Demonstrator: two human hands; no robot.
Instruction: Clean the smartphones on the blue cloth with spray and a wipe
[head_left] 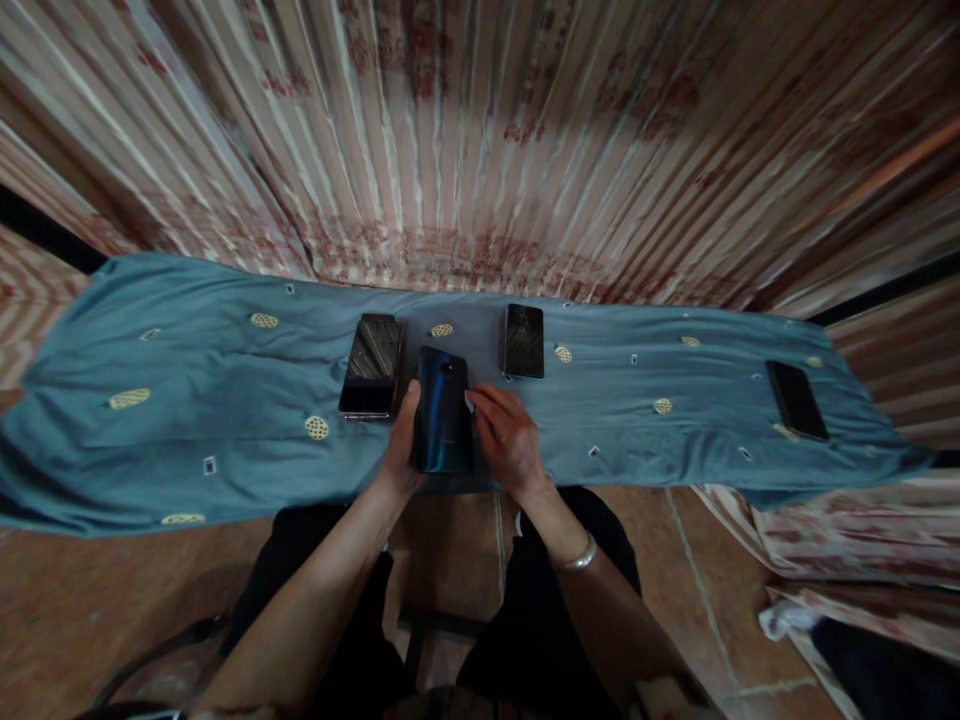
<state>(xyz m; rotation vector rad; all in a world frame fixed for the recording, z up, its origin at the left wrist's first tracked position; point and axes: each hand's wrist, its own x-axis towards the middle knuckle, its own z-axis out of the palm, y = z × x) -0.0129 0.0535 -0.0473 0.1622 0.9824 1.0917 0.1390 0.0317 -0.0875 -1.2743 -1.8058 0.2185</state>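
A dark blue smartphone (444, 415) is held with its back and camera upward, near the front edge of the cloth-covered table. My left hand (403, 440) grips its left side, the thumb along the edge and the fingers hidden beneath. At the phone's upper right edge is my right hand (511, 435), fingers curled and pinched together. A small pale spot shows at those fingertips, too small to name. Just left of the held phone lies a stack of phones (372, 365) with a glossy top. Behind my right hand, another dark phone (523, 340) rests on the cloth.
A blue-green cloth (225, 400) with yellow prints covers the long narrow table. One more black phone (797, 400) lies at the far right. A pleated curtain (450, 150) hangs right behind the table. My knees are below the front edge, over a tiled floor (682, 570).
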